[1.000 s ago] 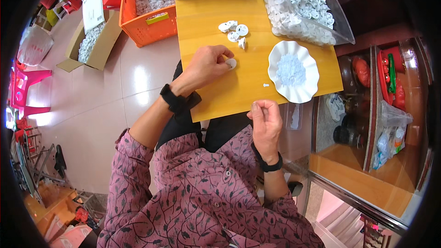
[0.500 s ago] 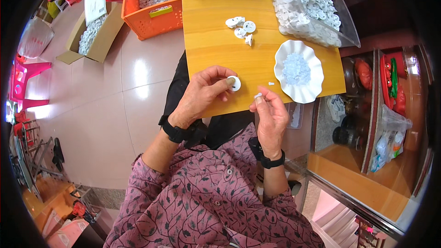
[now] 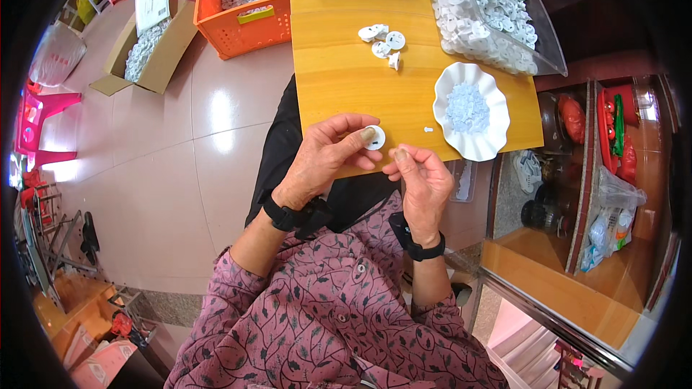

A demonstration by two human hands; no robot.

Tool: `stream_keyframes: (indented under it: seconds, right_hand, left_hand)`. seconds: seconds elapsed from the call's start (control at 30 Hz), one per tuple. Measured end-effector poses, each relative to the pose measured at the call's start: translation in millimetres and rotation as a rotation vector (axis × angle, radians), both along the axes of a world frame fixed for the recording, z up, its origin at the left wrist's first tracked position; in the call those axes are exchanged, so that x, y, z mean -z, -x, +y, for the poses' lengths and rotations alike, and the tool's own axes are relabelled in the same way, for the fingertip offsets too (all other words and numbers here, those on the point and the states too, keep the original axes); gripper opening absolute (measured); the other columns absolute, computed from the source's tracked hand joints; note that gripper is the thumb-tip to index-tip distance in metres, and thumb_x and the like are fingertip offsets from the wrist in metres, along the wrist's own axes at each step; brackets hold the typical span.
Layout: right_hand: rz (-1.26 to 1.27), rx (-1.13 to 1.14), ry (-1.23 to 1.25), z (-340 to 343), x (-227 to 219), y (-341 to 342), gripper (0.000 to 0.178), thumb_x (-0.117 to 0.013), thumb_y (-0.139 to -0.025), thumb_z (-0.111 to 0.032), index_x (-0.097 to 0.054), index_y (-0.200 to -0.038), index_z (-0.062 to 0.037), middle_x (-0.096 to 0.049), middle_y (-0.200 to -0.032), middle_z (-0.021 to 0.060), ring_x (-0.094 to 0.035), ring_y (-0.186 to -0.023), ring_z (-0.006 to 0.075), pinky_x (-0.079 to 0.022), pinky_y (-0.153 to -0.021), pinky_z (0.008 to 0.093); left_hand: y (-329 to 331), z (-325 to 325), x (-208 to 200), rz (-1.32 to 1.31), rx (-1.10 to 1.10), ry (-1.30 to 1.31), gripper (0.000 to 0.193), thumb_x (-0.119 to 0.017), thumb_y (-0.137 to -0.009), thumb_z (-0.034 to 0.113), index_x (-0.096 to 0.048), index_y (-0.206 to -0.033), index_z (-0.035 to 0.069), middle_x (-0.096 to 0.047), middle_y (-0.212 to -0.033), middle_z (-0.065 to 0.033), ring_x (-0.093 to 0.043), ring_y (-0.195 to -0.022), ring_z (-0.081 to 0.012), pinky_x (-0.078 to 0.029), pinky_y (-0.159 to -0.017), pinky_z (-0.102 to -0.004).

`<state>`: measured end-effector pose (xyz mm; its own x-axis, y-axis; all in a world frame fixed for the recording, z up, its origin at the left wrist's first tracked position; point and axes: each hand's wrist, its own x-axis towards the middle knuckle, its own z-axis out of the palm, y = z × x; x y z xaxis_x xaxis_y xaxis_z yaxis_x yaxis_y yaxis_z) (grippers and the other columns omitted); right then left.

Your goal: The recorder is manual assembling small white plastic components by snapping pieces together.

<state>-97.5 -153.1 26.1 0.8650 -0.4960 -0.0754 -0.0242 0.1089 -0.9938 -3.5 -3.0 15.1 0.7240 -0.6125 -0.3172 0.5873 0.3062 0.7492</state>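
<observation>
My left hand (image 3: 322,155) pinches a round white plastic disc (image 3: 376,140) with a small dark slot, between thumb and fingers above the table's near edge. Just to its right, my right hand (image 3: 425,178) has thumb and forefinger closed on a tiny white plastic piece, now mostly hidden by the fingertips. The two hands are close but apart. One loose small white piece (image 3: 428,130) lies on the table beside a scalloped white dish (image 3: 497,104) of small pale bluish pieces (image 3: 466,108). Farther back sits a little group of white discs (image 3: 394,40).
The yellow wooden table (image 3: 339,86) carries bags of white parts (image 3: 479,36) and a clear bin (image 3: 551,50) at the back. An orange crate (image 3: 238,32) and a cardboard box (image 3: 158,65), both holding white parts, stand left. Shelves (image 3: 587,173) flank the right side.
My left hand has moved slightly right and down with the disc. My right fingertips have come in nearer to it, and the tiny piece between them shows less.
</observation>
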Motion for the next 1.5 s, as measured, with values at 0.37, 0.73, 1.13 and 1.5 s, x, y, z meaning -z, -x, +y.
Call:
stream_keyframes:
  seconds: [0.37,0.73,1.13,1.5]
  right_hand:
    - [-0.032,0.006,0.066,-3,3,-4,0.019,-0.060,-0.099,-0.011,-0.068,-0.107,0.0043,-0.069,-0.089,0.0060,-0.064,-0.074,0.0101,-0.052,-0.069,0.0230]
    - [-0.196,-0.014,0.234,2,4,-8,0.012,-0.068,-0.092,0.000,-0.072,-0.103,0.0017,-0.058,-0.102,0.0045,-0.056,-0.093,0.0114,-0.046,-0.080,0.0227]
    - [-0.158,0.064,0.471,10,3,-10,0.014,-0.071,-0.089,-0.003,-0.074,-0.102,-0.0029,-0.059,-0.098,0.0057,-0.058,-0.085,0.0133,-0.047,-0.072,0.0238]
    - [-0.158,0.117,0.647,14,-1,-9,0.015,-0.070,-0.088,-0.001,-0.073,-0.103,-0.0016,-0.060,-0.097,0.0080,-0.061,-0.086,0.0176,-0.049,-0.073,0.0279]
  left_hand:
    - [4,-4,9,0.090,-0.007,0.152,0.030,-0.055,-0.102,0.012,-0.060,-0.128,-0.002,-0.068,-0.117,-0.0143,-0.070,-0.103,-0.0246,-0.058,-0.092,-0.0334]
    - [9,-4,14,0.081,0.004,0.226,0.032,-0.062,-0.096,0.005,-0.061,-0.127,-0.001,-0.067,-0.117,-0.0145,-0.068,-0.104,-0.0240,-0.059,-0.093,-0.0357]
    - [14,-6,17,0.060,-0.020,0.313,0.028,-0.065,-0.094,0.003,-0.063,-0.121,-0.001,-0.066,-0.115,-0.0116,-0.067,-0.106,-0.0218,-0.057,-0.097,-0.0382]
    - [18,-8,16,-0.011,-0.045,0.297,0.029,-0.067,-0.091,-0.001,-0.062,-0.120,-0.001,-0.067,-0.112,-0.0121,-0.067,-0.104,-0.0208,-0.058,-0.095,-0.0388]
